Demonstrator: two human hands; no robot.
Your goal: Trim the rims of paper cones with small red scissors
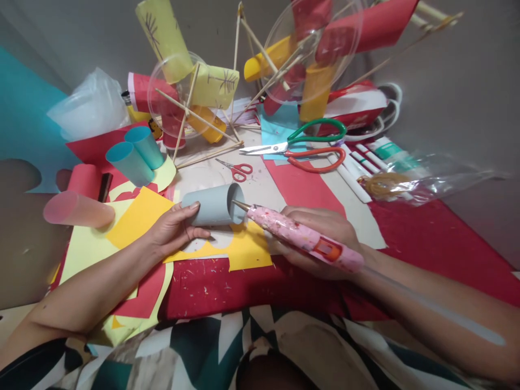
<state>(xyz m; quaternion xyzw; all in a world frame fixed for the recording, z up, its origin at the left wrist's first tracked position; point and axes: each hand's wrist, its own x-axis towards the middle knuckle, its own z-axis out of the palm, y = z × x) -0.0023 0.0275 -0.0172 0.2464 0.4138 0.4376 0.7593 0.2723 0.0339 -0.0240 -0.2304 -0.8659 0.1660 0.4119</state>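
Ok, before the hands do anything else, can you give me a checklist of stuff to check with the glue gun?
1. Left hand holding the gray tube: ok.
2. Right hand gripping the glue gun: ok.
3. Metal tip at the tube's open end: ok.
4. Left hand away from the tip: ok, it's toward the tube's other end.
5. Glue stick in the gun: ok, it pokes out the back.
6. Gun hot: cannot tell.

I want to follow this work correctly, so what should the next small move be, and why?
Perhaps the right hand should bring the nozzle of the glue gun lightly against the gray tube at its open end: the nozzle points there, though whether it touches is unclear, and the left hand holds the tube.
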